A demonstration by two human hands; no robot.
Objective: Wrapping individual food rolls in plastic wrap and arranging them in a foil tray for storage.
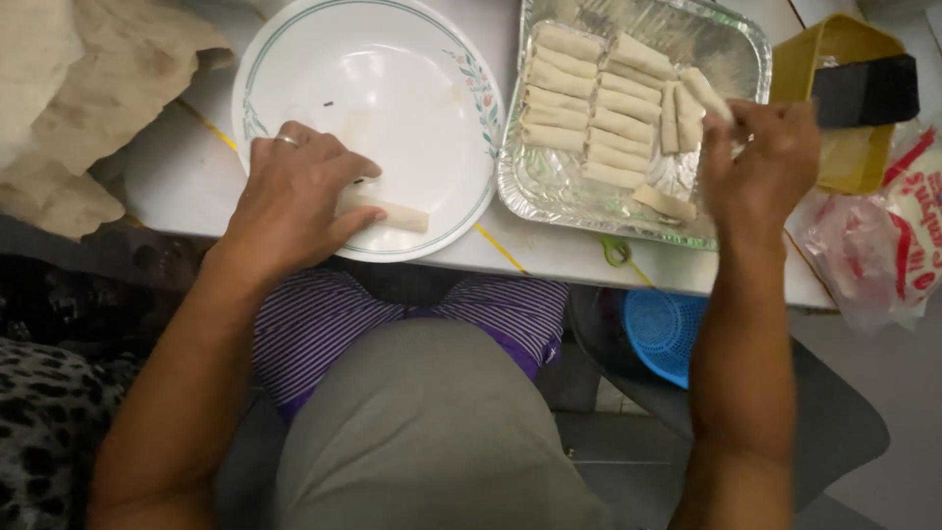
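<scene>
plate (392, 69) at eleven o'clock with one roll (392, 212) on its near edge; tray (549, 186) at one o'clock holding rolls (599, 108); bag (883, 236) at three o'clock.

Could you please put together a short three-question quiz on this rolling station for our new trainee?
1. Which hand rests on the wrapped roll lying on the white plate?
2. True or false: the foil tray holds only one roll.
3. Where does the right hand hold its roll? A) over the foil tray's right side B) over the plate C) below the table edge

Key
1. The left hand, which wears a ring.
2. False: rows of rolls fill it.
3. A
</scene>
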